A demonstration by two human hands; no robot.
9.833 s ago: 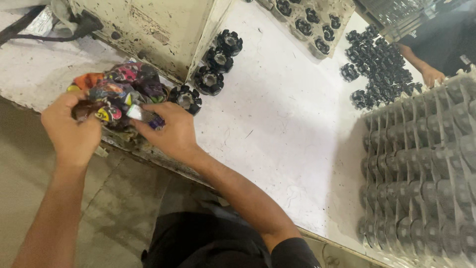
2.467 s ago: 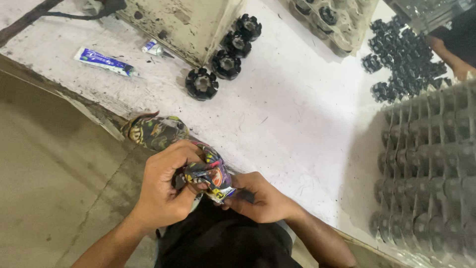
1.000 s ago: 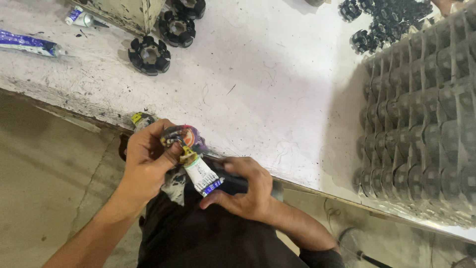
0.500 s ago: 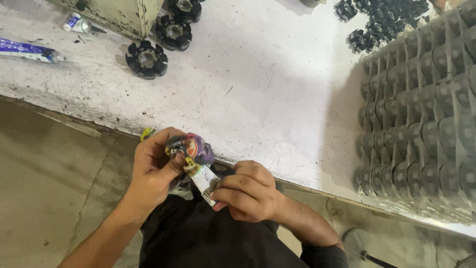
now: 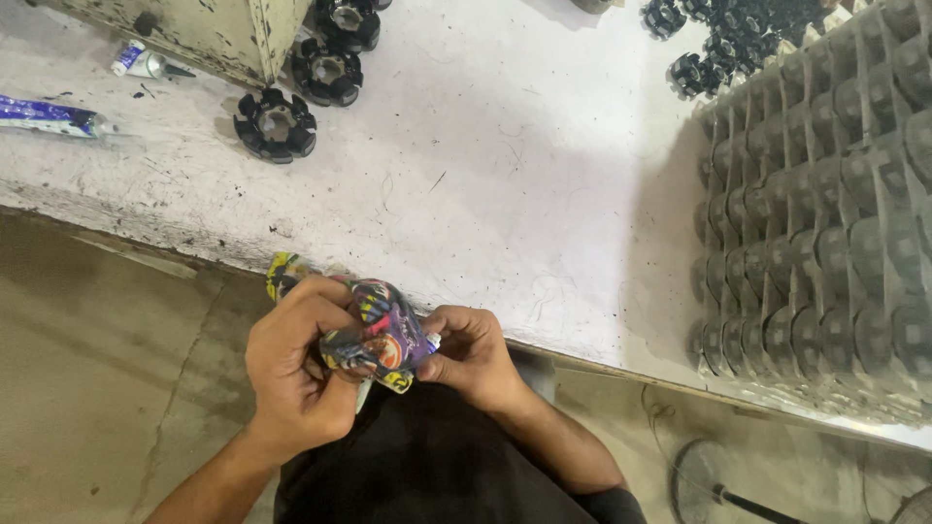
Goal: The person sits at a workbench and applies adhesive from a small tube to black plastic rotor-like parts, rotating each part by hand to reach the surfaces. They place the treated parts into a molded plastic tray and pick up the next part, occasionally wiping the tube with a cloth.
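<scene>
A crumpled, many-coloured cloth pouch (image 5: 381, 330) sits bunched between both hands, just below the front edge of the white table (image 5: 505, 184). My left hand (image 5: 296, 374) wraps around its left side with fingers curled over the top. On the pouch's right side, my right hand (image 5: 471, 354) pinches it with fingertips closed; a small white item peeks out between the fingers. Both hands hover over my dark-clothed lap.
Three black toothed round parts (image 5: 276, 124) lie at the table's back left beside a cream metal box (image 5: 184, 34). Two small tubes (image 5: 49, 114) rest at the far left. Grey moulded trays (image 5: 825, 213) fill the right side, with more black parts (image 5: 718, 39) behind.
The small tube seen in my right hand a second ago is now mostly tucked into the pouch. Both hands have closed tighter around it.
</scene>
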